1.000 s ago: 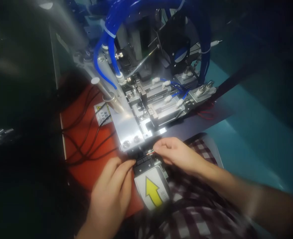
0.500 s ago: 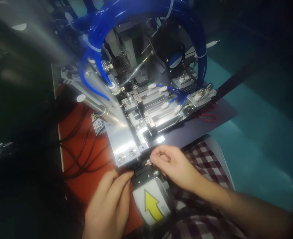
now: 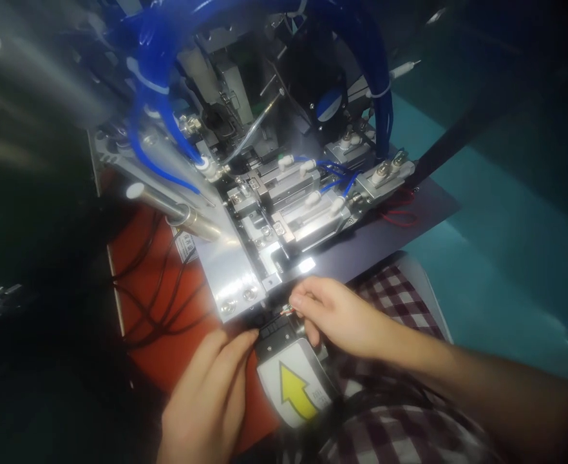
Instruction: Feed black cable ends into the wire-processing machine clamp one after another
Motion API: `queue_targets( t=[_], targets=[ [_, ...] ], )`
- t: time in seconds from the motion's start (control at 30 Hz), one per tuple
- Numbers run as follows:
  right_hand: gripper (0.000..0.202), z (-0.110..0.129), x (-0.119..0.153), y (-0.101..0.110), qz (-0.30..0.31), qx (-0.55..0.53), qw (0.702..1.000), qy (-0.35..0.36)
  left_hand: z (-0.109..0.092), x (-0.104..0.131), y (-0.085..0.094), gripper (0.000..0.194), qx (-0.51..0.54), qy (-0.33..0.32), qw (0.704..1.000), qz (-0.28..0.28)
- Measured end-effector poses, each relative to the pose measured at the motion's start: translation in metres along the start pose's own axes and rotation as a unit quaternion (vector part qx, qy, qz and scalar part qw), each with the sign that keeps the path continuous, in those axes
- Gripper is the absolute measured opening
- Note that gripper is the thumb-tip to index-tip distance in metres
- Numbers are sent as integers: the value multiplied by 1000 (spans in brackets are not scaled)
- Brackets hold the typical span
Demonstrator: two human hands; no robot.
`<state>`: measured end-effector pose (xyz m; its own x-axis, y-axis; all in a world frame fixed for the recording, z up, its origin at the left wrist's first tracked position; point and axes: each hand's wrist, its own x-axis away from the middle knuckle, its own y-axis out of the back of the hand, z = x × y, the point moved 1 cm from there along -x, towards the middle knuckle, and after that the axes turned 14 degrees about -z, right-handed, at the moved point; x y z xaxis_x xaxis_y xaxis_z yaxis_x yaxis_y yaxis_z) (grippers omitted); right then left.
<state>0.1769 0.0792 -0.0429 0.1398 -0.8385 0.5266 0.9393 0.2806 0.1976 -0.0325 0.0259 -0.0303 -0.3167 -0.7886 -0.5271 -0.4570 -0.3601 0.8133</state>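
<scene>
My right hand point(image 3: 330, 312) pinches a small connector with thin wires point(image 3: 288, 309) just in front of the machine's metal block. To its left, my left hand point(image 3: 211, 386) has its fingertips pressed together at the left edge of a black fixture point(image 3: 275, 336); a dark cable seems to lie at those fingertips, but it is too small to make out clearly. Below the fixture sits a white cover with a yellow arrow point(image 3: 296, 386), between my two hands.
Behind my hands stands a machine with metal slides point(image 3: 308, 216), thick blue tubes point(image 3: 383, 96) and a silver post point(image 3: 172, 212). Black cables point(image 3: 158, 322) lie on the orange surface point(image 3: 182, 351) at left. Checkered cloth point(image 3: 400, 303) is at lower right.
The view has shifted slightly, so the machine appears further left and up. My right hand has turned a little, with its lower fingers showing more; both hands keep their places by the fixture.
</scene>
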Motion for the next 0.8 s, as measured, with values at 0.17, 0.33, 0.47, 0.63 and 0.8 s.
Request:
queue_targets(
  t=[0.17, 0.33, 0.47, 0.63, 0.8],
  targets=[
    [20, 1, -2, 1, 12, -18, 999, -28, -6, -8, -2, 21, 9, -5, 1000, -25],
    [24, -4, -4, 2, 31, -128, 990, -52, -9, -9, -2, 23, 0, 16, 1000, -6],
    [24, -10, -1, 1, 7, -195, 980, -41, -8, -7, -2, 24, 2, 17, 1000, -12],
    [21, -11, 1, -3, -6, -206, 978, -16, -8, -8, -1, 26, 10, 15, 1000, -14],
    [6, -6, 2, -5, -7, -219, 974, -60, -8, -8, -3, 27, 13, 16, 1000, -19]
  ],
)
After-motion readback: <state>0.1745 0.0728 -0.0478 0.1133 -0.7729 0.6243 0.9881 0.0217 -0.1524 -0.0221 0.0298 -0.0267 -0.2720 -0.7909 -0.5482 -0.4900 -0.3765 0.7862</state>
